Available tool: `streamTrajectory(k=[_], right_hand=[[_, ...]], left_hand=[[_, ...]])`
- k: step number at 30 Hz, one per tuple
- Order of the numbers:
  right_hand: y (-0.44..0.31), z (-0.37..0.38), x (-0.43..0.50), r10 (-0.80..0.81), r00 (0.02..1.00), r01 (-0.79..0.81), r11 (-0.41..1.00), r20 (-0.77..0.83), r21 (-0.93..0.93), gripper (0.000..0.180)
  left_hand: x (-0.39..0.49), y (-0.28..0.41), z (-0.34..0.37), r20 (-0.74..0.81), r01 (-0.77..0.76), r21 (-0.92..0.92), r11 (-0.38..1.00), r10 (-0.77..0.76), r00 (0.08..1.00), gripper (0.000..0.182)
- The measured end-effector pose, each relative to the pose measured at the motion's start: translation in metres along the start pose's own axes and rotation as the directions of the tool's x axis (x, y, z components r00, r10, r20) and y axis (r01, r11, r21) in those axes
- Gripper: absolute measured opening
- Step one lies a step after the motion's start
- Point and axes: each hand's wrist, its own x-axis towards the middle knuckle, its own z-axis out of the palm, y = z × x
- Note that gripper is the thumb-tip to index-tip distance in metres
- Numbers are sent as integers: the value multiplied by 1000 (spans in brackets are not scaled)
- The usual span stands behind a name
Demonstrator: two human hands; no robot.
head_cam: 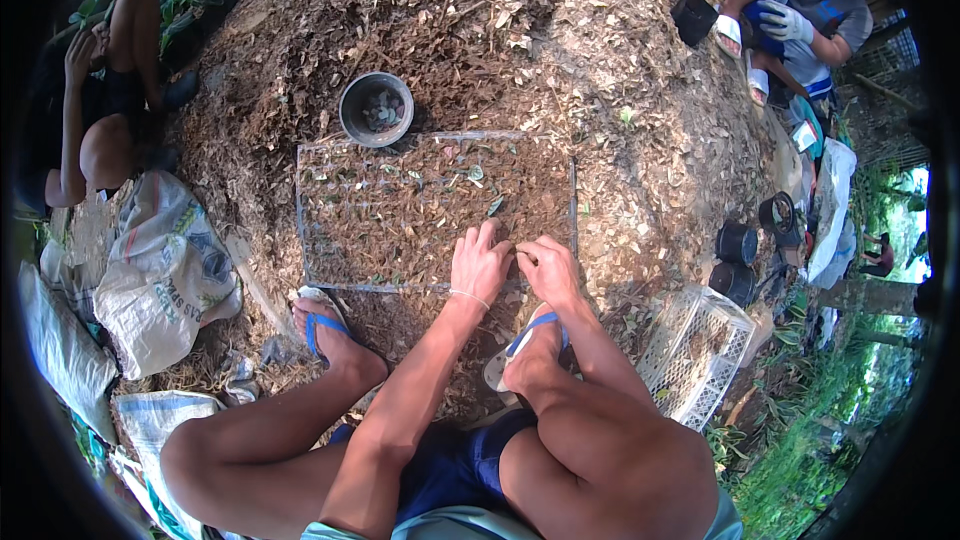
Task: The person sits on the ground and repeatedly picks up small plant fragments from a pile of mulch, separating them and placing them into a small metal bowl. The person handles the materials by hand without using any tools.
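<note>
My left hand (pixel 480 262) and my right hand (pixel 551 266) are close together over the front right part of a seedling tray (pixel 301 217). Their fingertips nearly meet, and whatever may be pinched between them is too small to make out. Dark, crumbly soil and leaf bits fill the tray's cells, so most dividers are covered. Small cuttings poke out in the left and middle cells. A loose green leaf (pixel 495 205) lies just beyond my left hand, with a paler leaf (pixel 475 174) farther off. At the tray's far edge stands a round black pot (pixel 376 109) with leaf pieces inside.
Leaf litter (pixel 465 30) mounds up behind the tray. Woven sacks (pixel 169 277) lie at left; a white plastic crate (pixel 697 352) and black pots (pixel 735 242) sit at right. A gloved person (pixel 810 30) sits at upper right, another person (pixel 112 97) at upper left. My sandalled feet flank the tray's near edge.
</note>
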Motion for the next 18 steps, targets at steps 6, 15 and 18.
streamTrajectory(k=[6,15,18], right_hand=[[-4,0,1,6,1000,-5,999,17,-36,17],[-6,-4,2,27,999,-26,999,36,-29,17],[-3,-1,0,32,999,-32,999,34,-2,18]], left_hand=[[-4,0,1,45,67,22,998,-68,997,14],[-8,2,1,-33,50,29,998,-49,998,14],[-11,3,2,-77,25,62,998,-20,997,14]])
